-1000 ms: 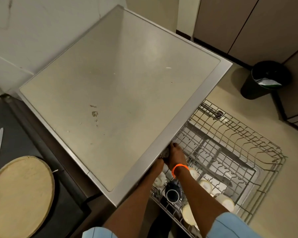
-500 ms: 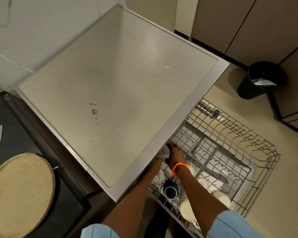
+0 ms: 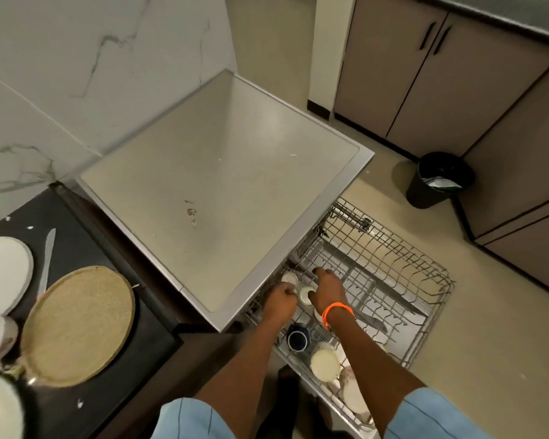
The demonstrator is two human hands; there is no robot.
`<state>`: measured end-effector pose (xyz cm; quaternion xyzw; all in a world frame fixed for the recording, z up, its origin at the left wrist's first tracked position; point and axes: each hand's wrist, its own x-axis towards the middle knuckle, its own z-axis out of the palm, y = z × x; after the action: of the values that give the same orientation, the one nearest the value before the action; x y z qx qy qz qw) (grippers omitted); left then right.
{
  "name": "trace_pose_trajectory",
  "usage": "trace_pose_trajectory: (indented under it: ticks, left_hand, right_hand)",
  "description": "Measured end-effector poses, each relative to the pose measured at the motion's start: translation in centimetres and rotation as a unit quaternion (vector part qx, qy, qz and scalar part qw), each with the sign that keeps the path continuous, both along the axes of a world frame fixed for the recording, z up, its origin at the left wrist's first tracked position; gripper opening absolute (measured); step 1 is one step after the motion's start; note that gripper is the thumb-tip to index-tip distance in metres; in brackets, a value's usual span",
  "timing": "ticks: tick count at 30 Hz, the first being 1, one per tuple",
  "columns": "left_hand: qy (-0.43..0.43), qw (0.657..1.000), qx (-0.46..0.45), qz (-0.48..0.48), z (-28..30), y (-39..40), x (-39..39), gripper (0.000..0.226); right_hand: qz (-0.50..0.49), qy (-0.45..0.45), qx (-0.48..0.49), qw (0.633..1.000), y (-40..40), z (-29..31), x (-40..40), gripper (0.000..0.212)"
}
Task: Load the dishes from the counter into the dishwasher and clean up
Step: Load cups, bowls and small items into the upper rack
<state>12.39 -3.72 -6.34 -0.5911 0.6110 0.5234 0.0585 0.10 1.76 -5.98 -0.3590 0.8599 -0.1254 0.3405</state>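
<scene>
The wire dishwasher rack (image 3: 425,280) is pulled out over the floor, beside the steel dishwasher top (image 3: 222,185). Both my hands are down in its near-left corner. My left hand (image 3: 279,302) has curled fingers pressed against a small white cup (image 3: 306,294). My right hand (image 3: 327,289), with an orange wristband, closes on that cup from the other side. A second white cup (image 3: 289,278) sits just beyond. In the rack also lie a dark blue mug (image 3: 297,340), white bowls (image 3: 324,362) and a long knife (image 3: 390,296).
On the dark counter at the left lie a round woven tray (image 3: 76,324), a white plate (image 3: 4,274) and a white knife (image 3: 46,261). A black bin (image 3: 441,179) stands on the floor by the brown cabinets (image 3: 425,74).
My head has pulled back and up, so more counter and wall show. Both hands have come out from under the steel top's edge, towards me, with the white cup between them.
</scene>
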Motion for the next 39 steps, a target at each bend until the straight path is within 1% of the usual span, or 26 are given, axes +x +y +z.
trace_pose_trajectory:
  ticks: [2, 7, 12, 15, 17, 20, 23, 28, 32, 36, 39]
  left_hand:
    - [0.011, 1.000, -0.023, -0.008, 2.5, 0.7, 0.0, 0.033]
    - [0.034, 0.996, -0.085, -0.004, 8.8, 2.6, 0.9, 0.028]
    - [0.050, 0.986, -0.153, 0.041, 13.9, 5.3, 4.3, 0.029]
    - [0.055, 0.979, -0.175, 0.090, 16.3, 6.9, 6.8, 0.032]
    - [0.048, 0.974, -0.188, 0.118, 17.8, 8.0, 9.2, 0.032]
    - [0.045, 0.961, -0.215, 0.168, 20.0, 8.7, 13.5, 0.033]
    - [0.037, 0.944, -0.248, 0.215, 21.7, 9.5, 18.8, 0.028]
    - [0.015, 0.915, -0.274, 0.294, 23.8, 11.8, 27.8, 0.030]
    - [0.001, 0.893, -0.291, 0.343, 24.7, 14.8, 35.8, 0.032]
    - [-0.021, 0.869, -0.303, 0.392, 25.6, 18.2, 44.5, 0.031]
    - [-0.057, 0.849, -0.300, 0.431, 25.2, 21.6, 50.6, 0.023]
  right_hand:
    - [0.002, 0.005, -0.018, 1.000, 0.9, 2.3, 0.3, 0.057]
    - [0.024, 0.028, -0.070, 0.997, 2.7, 7.9, 1.4, 0.055]
    - [0.088, 0.047, -0.118, 0.988, 4.3, 13.2, 3.9, 0.050]
    - [0.134, 0.069, -0.147, 0.978, 5.1, 15.4, 5.7, 0.044]
    - [0.167, 0.065, -0.156, 0.971, 5.6, 16.6, 7.6, 0.044]
    - [0.226, 0.058, -0.168, 0.958, 5.7, 18.2, 11.4, 0.044]
    - [0.283, 0.051, -0.196, 0.938, 5.7, 19.6, 16.4, 0.043]
    - [0.351, 0.036, -0.224, 0.908, 5.7, 21.6, 25.1, 0.046]
    - [0.391, 0.024, -0.249, 0.886, 6.2, 22.3, 32.9, 0.039]
    - [0.444, 0.005, -0.262, 0.857, 7.8, 22.8, 41.6, 0.046]
    - [0.478, -0.009, -0.279, 0.833, 9.9, 22.6, 47.8, 0.043]
